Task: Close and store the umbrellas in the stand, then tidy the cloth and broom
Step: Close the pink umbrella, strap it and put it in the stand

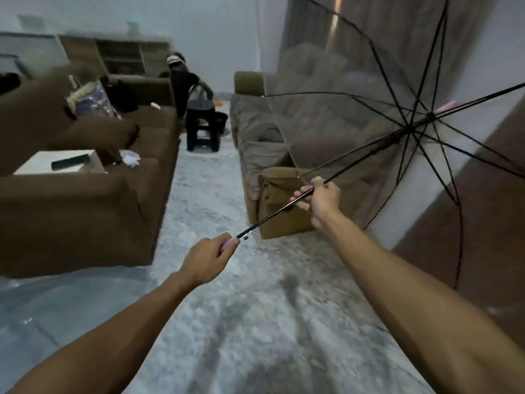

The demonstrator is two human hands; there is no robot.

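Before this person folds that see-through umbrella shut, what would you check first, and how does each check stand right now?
1. Left hand grips the pink handle: ok.
2. Right hand holds the black shaft: ok.
3. Right hand has reached the runner under the canopy: not ok, it sits well below it.
4. Canopy folded: not ok, fully open.
5. Canopy clear of the armchair: cannot tell.
6. Umbrella stand in sight: not ok.

Brown sofa (85, 200) left, draped armchair (272, 155) right, black stool (203, 123) beyond.
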